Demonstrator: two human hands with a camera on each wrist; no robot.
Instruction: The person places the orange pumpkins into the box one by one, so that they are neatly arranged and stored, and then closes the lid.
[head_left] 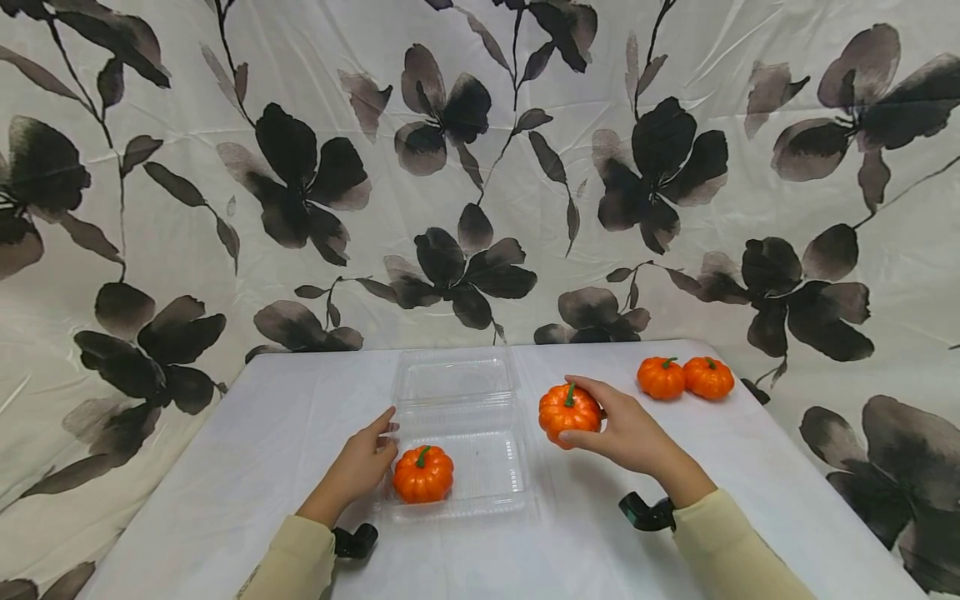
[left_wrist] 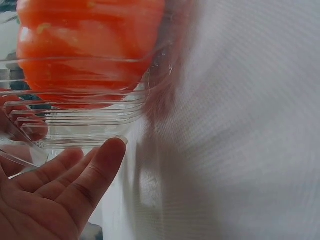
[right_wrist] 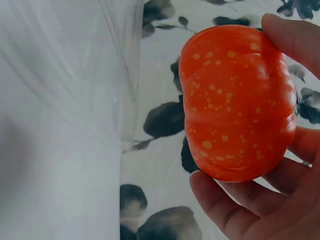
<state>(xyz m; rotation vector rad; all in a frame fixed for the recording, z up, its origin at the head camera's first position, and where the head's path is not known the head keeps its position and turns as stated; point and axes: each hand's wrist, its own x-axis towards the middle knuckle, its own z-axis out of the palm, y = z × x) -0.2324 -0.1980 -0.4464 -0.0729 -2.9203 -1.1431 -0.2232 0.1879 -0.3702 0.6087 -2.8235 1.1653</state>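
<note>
My right hand (head_left: 628, 429) holds a small orange pumpkin (head_left: 562, 410) with a green stem, its thumb and fingers gripping the sides. The right wrist view shows this pumpkin (right_wrist: 235, 105) raised off the table, yellow specks on its skin. To its left lies a clear plastic clamshell container (head_left: 487, 471), lid folded back away from me. A second pumpkin (head_left: 423, 483) sits in the left part of its base. Beside the container's left wall is my left hand (head_left: 358, 467), fingers extended. In the left wrist view, its fingertips (left_wrist: 112, 150) are right at the ridged plastic wall.
Two more orange pumpkins (head_left: 662, 379) (head_left: 708, 379) stand side by side at the table's back right. A white cloth covers the table (head_left: 300, 417). Behind it hangs a pale curtain (head_left: 555, 242) with dark flowers. Each wrist wears a black camera (head_left: 647, 512).
</note>
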